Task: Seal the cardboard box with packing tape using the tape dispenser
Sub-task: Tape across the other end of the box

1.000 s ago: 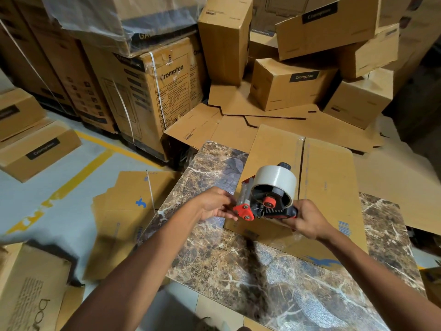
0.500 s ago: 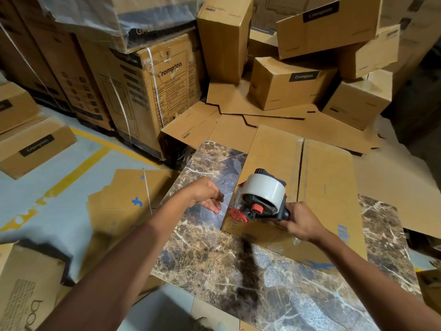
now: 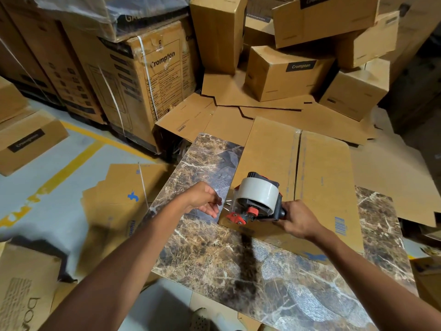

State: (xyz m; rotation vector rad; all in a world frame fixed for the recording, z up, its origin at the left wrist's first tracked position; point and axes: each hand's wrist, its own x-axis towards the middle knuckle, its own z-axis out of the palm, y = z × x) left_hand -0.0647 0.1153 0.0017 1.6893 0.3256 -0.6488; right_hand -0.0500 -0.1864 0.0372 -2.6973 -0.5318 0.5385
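head view: stacked cartons (image 3: 284, 72) crowd behind cardboard box (image 3: 319, 177).

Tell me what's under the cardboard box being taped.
The cardboard box lies on a brown marble-patterned table, its far end over flattened cardboard sheets. The tape dispenser hides its near corner; the surface directly beneath is covered.

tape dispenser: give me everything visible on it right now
The tape dispenser is a handheld gun with a dark grey plastic frame, red parts at its front end and a red hub knob. It carries a thick roll of pale tape. The right hand grips its handle and holds it tilted, red nose down at the near left corner of the cardboard box. The left hand is open beside the nose.
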